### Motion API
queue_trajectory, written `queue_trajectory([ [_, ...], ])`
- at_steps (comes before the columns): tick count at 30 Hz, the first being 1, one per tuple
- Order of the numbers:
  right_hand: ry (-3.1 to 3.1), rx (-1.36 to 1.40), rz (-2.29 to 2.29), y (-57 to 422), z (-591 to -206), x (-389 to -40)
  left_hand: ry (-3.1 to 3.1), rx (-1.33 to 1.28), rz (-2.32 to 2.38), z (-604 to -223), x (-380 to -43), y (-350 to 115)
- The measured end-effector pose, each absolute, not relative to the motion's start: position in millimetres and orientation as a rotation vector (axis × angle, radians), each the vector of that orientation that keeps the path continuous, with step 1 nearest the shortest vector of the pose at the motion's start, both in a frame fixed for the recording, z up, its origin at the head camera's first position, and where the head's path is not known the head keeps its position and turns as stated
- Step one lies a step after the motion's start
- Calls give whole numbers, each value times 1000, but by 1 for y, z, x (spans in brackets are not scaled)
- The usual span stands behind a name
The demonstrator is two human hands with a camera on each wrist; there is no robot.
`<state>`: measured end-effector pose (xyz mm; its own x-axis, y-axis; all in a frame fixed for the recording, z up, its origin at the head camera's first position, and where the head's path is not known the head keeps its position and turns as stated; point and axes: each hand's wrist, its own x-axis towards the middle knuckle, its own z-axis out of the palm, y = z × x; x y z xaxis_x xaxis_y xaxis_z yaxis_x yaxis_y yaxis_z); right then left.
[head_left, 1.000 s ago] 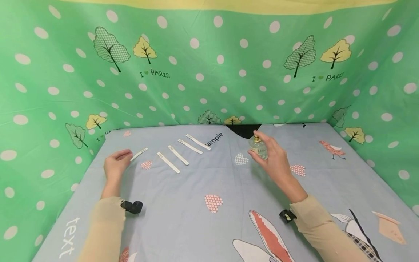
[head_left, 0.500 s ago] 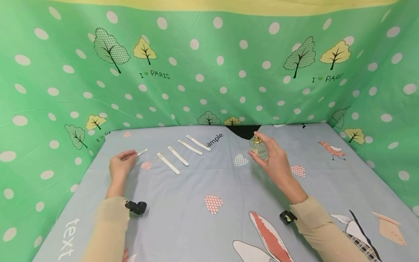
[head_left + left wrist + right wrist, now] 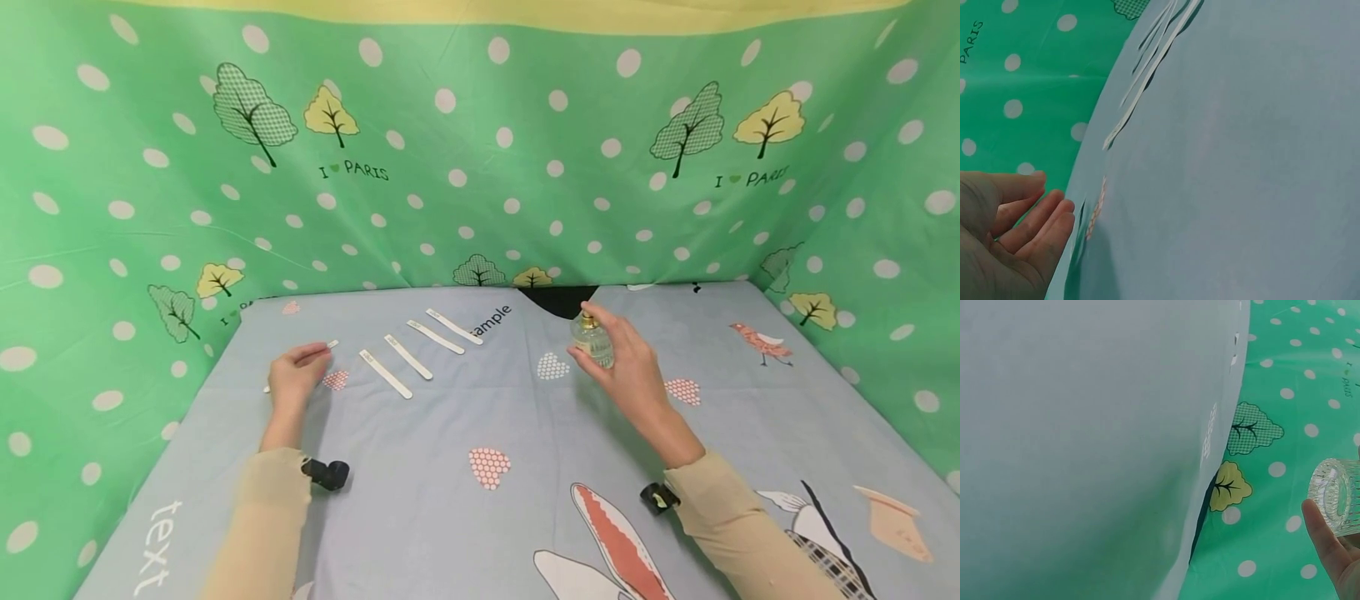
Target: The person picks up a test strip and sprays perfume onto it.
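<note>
Bottle (image 3: 592,342) gripped by right hand (image 3: 632,363); left hand (image 3: 296,378) loosely curved over white strip (image 3: 333,343).

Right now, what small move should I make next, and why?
Probably pinch the leftmost strip with your left hand: that hand seems to hold nothing and partly covers the strip in the head view, while your right hand is busy holding the bottle.

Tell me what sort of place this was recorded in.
Probably a makeshift recording booth: green dotted cloth hangs at the back and both sides, a printed grey-blue sheet lies spread flat below, and small black cameras are worn at both wrists.
</note>
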<state>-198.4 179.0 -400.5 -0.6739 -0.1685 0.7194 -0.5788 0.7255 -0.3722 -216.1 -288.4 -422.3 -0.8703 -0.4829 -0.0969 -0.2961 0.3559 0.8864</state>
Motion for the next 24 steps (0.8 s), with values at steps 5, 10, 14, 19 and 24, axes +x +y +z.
queue_trajectory([
  [5,-2251,565,788,179,-402,-199,-2427,667,-1562,-425,-218,-284],
  [10,-2253,564,792,179,-402,-199,-2421,642,-1589,-426,-220,-278],
  [14,-2260,560,794,179,-403,-199,-2430,631,-1583,-427,-222,-271],
  [19,-2260,563,797,179,-403,-199,-2424,614,-1595,-428,-227,-264],
  [24,-2256,571,796,178,-404,-199,-2429,611,-1591,-429,-231,-255],
])
